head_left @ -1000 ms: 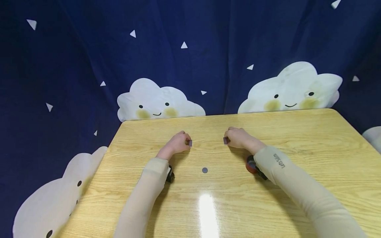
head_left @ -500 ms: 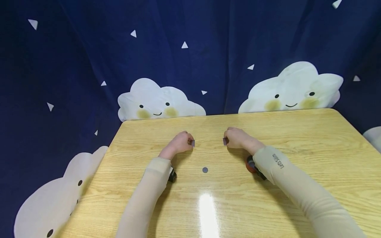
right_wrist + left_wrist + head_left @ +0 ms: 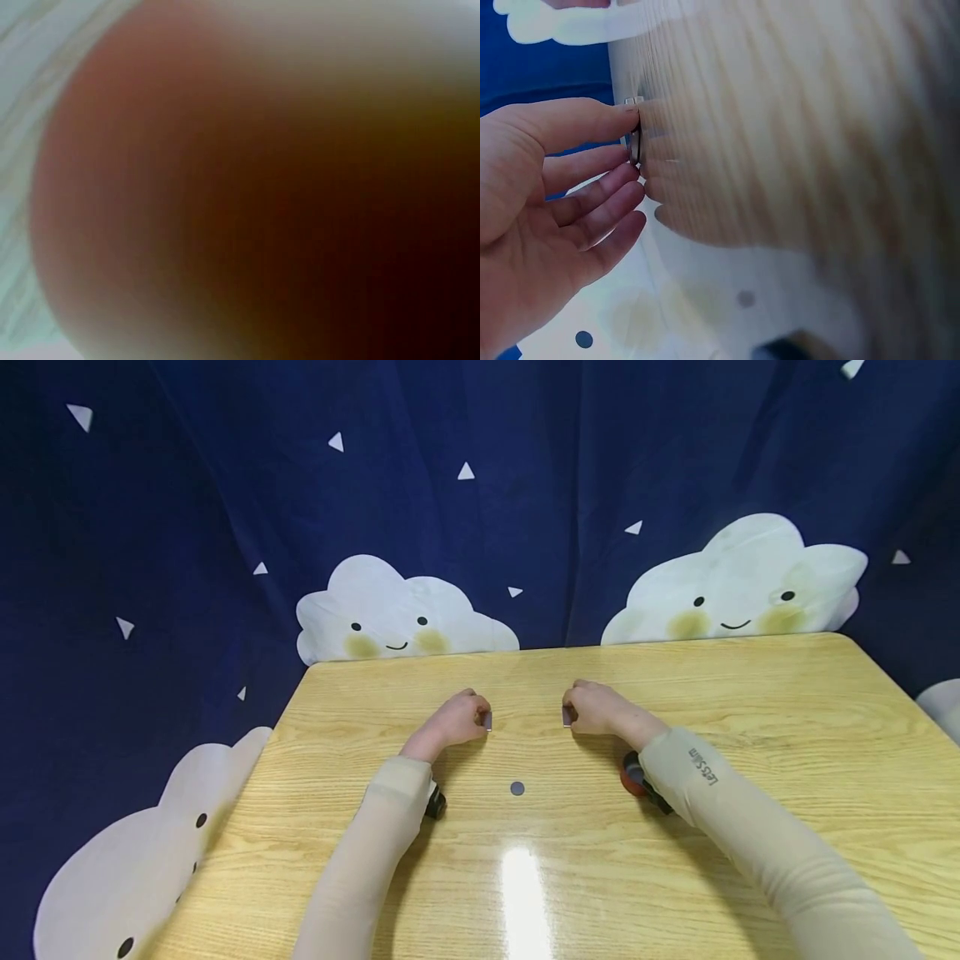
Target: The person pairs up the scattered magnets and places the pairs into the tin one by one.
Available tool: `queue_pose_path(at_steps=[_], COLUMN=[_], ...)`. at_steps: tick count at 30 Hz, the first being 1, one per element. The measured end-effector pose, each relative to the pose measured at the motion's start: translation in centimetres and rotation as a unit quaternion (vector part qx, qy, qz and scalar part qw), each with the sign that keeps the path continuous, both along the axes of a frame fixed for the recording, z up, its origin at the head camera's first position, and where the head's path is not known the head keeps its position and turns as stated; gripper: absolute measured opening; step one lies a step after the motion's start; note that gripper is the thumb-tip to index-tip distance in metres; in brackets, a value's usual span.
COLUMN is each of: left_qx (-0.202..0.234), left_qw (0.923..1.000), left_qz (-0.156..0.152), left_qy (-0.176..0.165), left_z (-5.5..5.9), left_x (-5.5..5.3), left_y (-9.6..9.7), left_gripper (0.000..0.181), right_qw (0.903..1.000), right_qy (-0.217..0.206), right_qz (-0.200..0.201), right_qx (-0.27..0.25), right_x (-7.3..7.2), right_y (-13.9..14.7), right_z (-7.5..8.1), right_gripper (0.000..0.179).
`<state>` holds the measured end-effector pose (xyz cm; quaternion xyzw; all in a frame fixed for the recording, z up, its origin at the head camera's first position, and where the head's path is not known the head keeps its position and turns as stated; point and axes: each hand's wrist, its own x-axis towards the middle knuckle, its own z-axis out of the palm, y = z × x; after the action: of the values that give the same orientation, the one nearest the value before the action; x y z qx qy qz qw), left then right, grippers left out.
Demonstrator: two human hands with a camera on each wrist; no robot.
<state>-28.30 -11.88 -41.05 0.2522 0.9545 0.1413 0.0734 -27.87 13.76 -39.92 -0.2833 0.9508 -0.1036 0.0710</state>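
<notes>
In the head view my left hand (image 3: 453,720) is left of the table's middle. It pinches a small flat grey square piece (image 3: 488,722); the left wrist view shows this piece thin and shiny, edge-on between thumb and fingers, close over the table. Opposite, my right hand (image 3: 597,708) pinches a similar small grey square piece (image 3: 567,717), with a gap of bare wood between the two. A small round grey disc (image 3: 517,788) lies on the table, nearer to me than both hands. A blurred reddish-brown shape fills most of the right wrist view and hides the right fingers.
The light wooden table (image 3: 525,843) reaches back to a dark blue curtain (image 3: 525,510) printed with smiling clouds and white triangles. Under my left wrist hangs a black device (image 3: 435,800); a black and red one (image 3: 634,775) hangs beneath the right. A bright reflection lies near the front.
My left hand has moved slightly right with its square piece, narrowing the gap to the other piece. The right hand and the round disc stay nearly where they were.
</notes>
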Motion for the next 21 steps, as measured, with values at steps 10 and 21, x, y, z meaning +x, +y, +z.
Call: queue_pose_path(at_steps=[10,21], left_qx=[-0.007,-0.016], left_qw=[0.9998,0.9993], left_qz=[-0.018,-0.035], left_qy=[0.002,0.004], left_z=[0.1,0.0], left_x=[-0.2,-0.2], left_y=[0.4,1.0], left_gripper=[0.003,0.004], right_qw=[0.9998,0.9997], right_qy=[0.011,0.011], right_qz=[0.013,0.017], right_qx=[-0.008,-0.013], right_x=[-0.1,-0.1], right_y=[-0.7,-1.1], right_z=[-0.2,-0.3], right_gripper=[0.013,0.011])
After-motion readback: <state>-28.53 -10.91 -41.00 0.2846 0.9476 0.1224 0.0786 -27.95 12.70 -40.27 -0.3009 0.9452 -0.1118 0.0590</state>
